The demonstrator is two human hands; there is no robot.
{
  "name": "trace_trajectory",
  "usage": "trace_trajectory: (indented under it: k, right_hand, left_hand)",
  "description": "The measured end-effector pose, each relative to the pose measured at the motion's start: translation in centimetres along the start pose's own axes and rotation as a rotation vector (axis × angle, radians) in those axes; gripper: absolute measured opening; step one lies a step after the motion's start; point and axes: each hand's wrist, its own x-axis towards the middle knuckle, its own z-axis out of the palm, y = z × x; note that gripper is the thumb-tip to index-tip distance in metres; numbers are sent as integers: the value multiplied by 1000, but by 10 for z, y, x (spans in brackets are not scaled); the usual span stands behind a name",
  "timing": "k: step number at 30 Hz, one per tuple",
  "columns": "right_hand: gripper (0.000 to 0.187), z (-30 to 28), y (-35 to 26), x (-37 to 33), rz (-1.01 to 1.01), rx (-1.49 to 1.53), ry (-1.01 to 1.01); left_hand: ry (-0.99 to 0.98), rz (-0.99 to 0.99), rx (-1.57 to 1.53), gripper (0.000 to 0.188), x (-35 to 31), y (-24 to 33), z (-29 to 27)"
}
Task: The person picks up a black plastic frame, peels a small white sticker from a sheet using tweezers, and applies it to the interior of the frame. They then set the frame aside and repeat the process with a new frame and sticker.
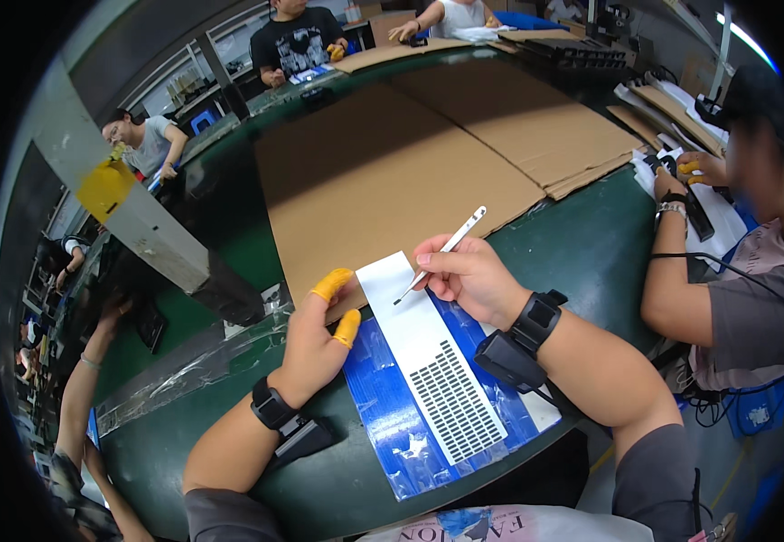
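Observation:
My right hand (478, 278) pinches a pair of pale tweezers (462, 229), tilted with the tips down to the left. A small black piece (397, 303) shows at the tips, over the white sheet (390, 278); whether it touches the sheet I cannot tell. Rows of small black rectangles (453, 397) cover the sheet's nearer part. Under it lies a blue taped board (375, 411). Beside the sheet's left edge, my left hand (315, 341) has thumb and forefinger apart in yellow finger cots, with nothing between them.
Large flat cardboard sheets (392, 172) spread over the green table (582, 248) beyond my hands. A grey post (152, 235) rises at the left. At the right a co-worker's hands (694, 172) handle a dark strip. Other people sit around the table's far side.

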Motion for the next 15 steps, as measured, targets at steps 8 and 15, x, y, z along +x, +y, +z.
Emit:
trace_trajectory:
  k: [8, 15]
  right_hand:
    - [8, -4, 5, 1, -3, 77, -6]
    - [10, -5, 3, 1, 58, 102, -37]
  left_hand:
    - [-163, -63, 238, 51, -4, 6, -2]
    - [-263, 123, 78, 46, -6, 2, -1]
